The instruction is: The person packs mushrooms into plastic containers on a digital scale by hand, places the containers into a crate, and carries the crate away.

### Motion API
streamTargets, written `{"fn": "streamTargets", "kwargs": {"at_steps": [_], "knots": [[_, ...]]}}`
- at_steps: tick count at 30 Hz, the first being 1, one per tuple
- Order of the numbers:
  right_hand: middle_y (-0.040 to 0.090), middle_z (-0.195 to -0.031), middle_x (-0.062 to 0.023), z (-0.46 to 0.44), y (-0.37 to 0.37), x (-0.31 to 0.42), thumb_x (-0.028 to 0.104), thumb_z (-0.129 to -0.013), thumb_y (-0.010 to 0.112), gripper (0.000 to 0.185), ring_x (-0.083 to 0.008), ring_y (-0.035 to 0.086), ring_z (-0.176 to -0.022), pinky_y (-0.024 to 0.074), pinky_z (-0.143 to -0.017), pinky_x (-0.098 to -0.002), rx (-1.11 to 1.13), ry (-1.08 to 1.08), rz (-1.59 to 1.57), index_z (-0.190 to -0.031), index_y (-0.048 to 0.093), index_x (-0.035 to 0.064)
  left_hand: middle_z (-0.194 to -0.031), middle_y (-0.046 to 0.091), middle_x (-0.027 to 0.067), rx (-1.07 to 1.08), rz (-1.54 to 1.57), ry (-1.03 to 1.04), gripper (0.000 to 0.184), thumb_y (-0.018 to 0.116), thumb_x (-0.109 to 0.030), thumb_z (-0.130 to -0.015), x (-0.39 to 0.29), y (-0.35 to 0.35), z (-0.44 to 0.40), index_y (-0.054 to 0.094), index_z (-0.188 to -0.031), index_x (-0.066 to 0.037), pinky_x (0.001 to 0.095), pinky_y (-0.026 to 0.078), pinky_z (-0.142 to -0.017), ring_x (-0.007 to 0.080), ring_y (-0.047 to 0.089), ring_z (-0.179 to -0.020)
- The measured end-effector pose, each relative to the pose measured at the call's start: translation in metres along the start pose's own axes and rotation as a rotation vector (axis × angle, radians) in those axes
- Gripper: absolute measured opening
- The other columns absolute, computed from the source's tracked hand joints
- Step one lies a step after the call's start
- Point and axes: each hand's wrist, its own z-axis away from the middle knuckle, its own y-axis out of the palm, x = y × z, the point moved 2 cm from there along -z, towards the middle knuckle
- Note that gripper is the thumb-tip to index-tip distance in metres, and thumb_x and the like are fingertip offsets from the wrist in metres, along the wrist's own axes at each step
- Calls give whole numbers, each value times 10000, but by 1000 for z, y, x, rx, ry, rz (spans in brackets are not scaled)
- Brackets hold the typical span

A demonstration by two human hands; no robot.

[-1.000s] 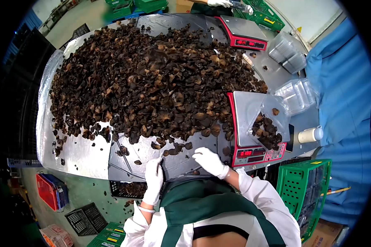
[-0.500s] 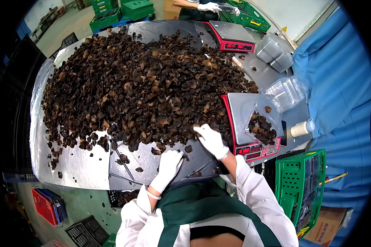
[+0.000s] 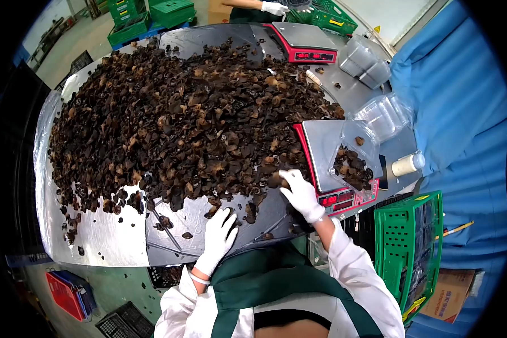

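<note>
A broad heap of dark brown wood ear mushrooms (image 3: 197, 124) covers most of the table. At its near edge my left hand (image 3: 219, 234), in a white glove, rests palm down with fingers stretched out; nothing shows in it. My right hand (image 3: 301, 194), gloved too, has thumb and fingers pinched on a piece of wood ear (image 3: 275, 180) beside the heap. Just right of that hand stands a red digital scale (image 3: 319, 146). A clear plastic box (image 3: 343, 176) sits tilted on it with some wood ears inside. Loose pieces (image 3: 251, 211) lie between my hands.
Stacked clear boxes (image 3: 384, 115) and a white bottle (image 3: 407, 164) stand to the right. Farther back are a second scale (image 3: 305, 38) and a co-worker's gloved hand (image 3: 274, 8). A green crate (image 3: 393, 253) stands right of me. A thin dark rod (image 3: 168, 227) lies on the table.
My left hand has shifted slightly left and down, its fingers straighter. My right hand has moved a little right and down with a wood ear at its fingertips. The whole view has shifted slightly.
</note>
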Motion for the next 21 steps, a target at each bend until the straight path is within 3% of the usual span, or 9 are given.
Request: {"fn": "streamTargets", "kwargs": {"at_steps": [3,8,14,15,16,18,19,20,21], "knots": [[492,-1284,-191,-27,19,-4,438,-712,749,780,-362,638,-921,538,-742,-406,103,130,245,-1384,432,202,-1301,528,163,54,-9,12,550,722,-257,-772,-10,1,-17,550,-1264,-81,459,396,-987,372,498,-1195],[511,-1199,-151,1,35,-11,291,-710,762,583,-331,631,-910,533,-736,-401,48,-68,125,-1239,554,161,-1325,504,168,94,34,51,676,758,-352,-734,-17,13,-18,521,-1297,-61,460,374,-1011,372,476,-1204],[521,-1183,-141,5,45,-18,155,-702,737,477,-342,624,-891,523,-770,-400,73,-3,65,-1157,593,161,-1312,522,131,128,-117,181,542,689,-330,-800,-25,36,-41,543,-1299,-179,417,425,-887,336,498,-1155],[592,-1091,-107,0,38,-15,133,-783,682,347,-288,639,-855,526,-722,-362,50,20,-24,-1118,596,107,-1299,530,125,153,-117,208,498,684,-320,-805,-18,43,-43,567,-1267,-172,399,434,-870,325,506,-1138],[592,-1091,-107,-2,40,-20,133,-783,682,347,-288,639,-855,526,-722,-362,42,20,-22,-1118,596,107,-1286,537,118,177,-119,235,456,678,-310,-811,-12,48,-46,591,-1235,-166,382,442,-853,314,514,-1121],[630,-950,-47,-6,43,-28,146,-868,625,255,-218,642,-846,517,-706,-336,9,192,-753,-1105,581,60,-1201,587,121,86,17,223,374,700,-250,-795,-6,47,-52,643,-1148,-142,387,491,-817,308,577,-1006],[626,-871,-5,-4,41,-30,164,-917,598,193,-135,612,-801,496,-604,-278,49,388,-1067,-1076,589,53,-1191,593,122,62,28,195,367,706,-238,-791,-7,42,-54,650,-1139,-139,389,498,-825,311,584,-1000],[622,-869,-9,4,35,-32,171,-916,604,160,-121,597,-757,456,-506,-246,157,651,-1446,-1055,600,92,-1181,599,123,41,42,170,359,712,-226,-786,-9,39,-54,657,-1130,-135,390,504,-834,315,590,-994],[620,-869,-9,9,25,-26,175,-931,585,147,-116,590,-744,429,-472,-230,126,736,-1552,-1058,596,101,-1191,596,117,18,64,104,352,715,-223,-787,-6,40,-50,664,-1120,-121,378,499,-862,299,584,-1038]]}}
